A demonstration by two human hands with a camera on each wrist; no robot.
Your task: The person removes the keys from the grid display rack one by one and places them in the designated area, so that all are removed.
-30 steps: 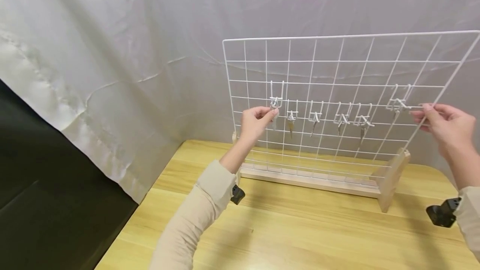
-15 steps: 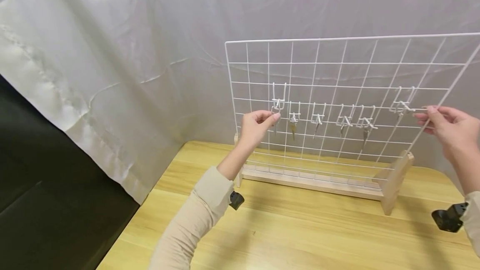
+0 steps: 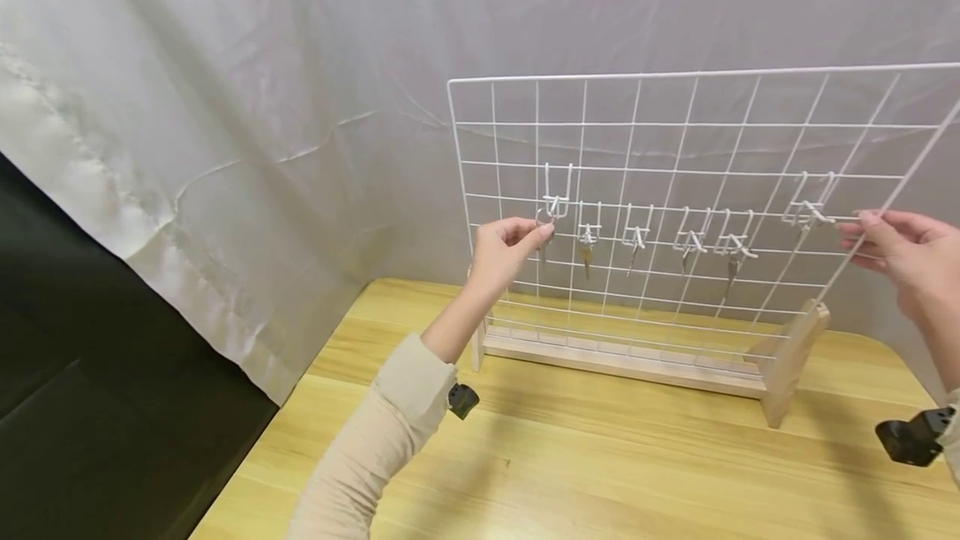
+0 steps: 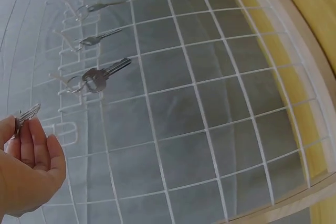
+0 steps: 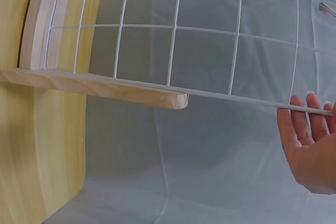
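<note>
Head view — my left hand pinches a key at the hook; my right hand grips the wire grid's edge, raised.

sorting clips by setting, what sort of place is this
Probably a staged tabletop workspace, not a lived-in room: a plain wooden table, a white sheet draped as backdrop, and a white wire grid with keys on hooks.
</note>
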